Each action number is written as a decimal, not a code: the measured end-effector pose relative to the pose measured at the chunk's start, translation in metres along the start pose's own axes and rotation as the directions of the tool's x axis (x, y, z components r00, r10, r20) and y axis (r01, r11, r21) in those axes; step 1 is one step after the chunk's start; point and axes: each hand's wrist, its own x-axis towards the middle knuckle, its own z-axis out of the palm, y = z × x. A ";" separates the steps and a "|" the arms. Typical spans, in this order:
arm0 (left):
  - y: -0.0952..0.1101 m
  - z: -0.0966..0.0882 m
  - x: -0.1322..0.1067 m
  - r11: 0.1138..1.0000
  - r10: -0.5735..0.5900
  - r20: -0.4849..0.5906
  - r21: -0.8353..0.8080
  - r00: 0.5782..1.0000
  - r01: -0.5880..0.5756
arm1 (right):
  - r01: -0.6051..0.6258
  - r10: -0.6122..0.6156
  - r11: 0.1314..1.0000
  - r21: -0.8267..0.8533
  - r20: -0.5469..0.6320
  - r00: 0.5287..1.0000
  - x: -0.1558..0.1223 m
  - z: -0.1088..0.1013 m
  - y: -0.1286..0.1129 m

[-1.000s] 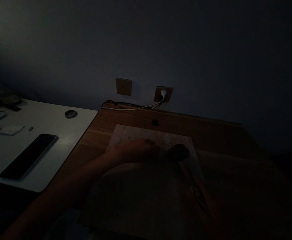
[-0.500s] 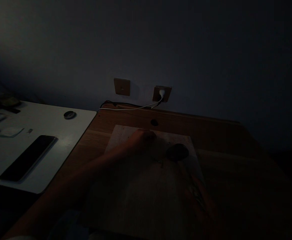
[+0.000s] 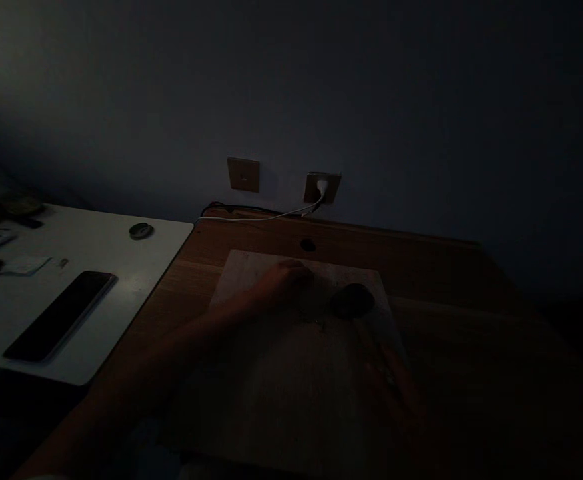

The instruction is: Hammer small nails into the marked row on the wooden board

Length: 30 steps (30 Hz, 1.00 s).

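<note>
The scene is very dark. My left hand (image 3: 284, 277) rests over the far part of a pale board (image 3: 241, 263), its fingers curled downward. Whatever those fingers hold, if anything, is hidden. On the right side of the board lies a dark rounded object (image 3: 352, 301), its kind unclear. Just nearer to me is my right hand (image 3: 394, 390), low over the board's right edge, with its fingers stretched and apart. A small glint shows between them, too dim to name. Tiny bits (image 3: 320, 325) lie on the board between the two hands.
The board is on a wooden desk (image 3: 451, 287) with a cable hole (image 3: 308, 245). To the left, a white table (image 3: 121, 267) carries a phone (image 3: 61, 317), a small round tin (image 3: 141, 231) and clutter. A white cable (image 3: 256, 218) runs to a wall socket (image 3: 322, 188).
My left hand stays at nearly the same spot, its fingers slightly shifted. My right hand has moved a little, and the pale patterned patch between its fingers shows less. The view has shifted slightly.
</note>
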 end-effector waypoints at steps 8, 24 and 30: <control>-0.007 0.005 0.015 0.999 -0.048 -0.021 -0.008 0.999 0.047 | -0.023 0.030 0.997 -0.068 0.093 0.995 0.048 -0.009 -0.012; -0.012 0.010 0.026 0.953 -0.233 -0.067 -0.212 0.970 0.214 | 0.103 -0.097 0.994 -0.033 0.143 0.985 0.088 -0.016 -0.060; -0.012 0.010 0.024 0.937 -0.275 -0.059 -0.240 0.960 0.254 | 0.218 -0.213 0.976 -0.005 0.193 0.958 0.099 -0.029 -0.107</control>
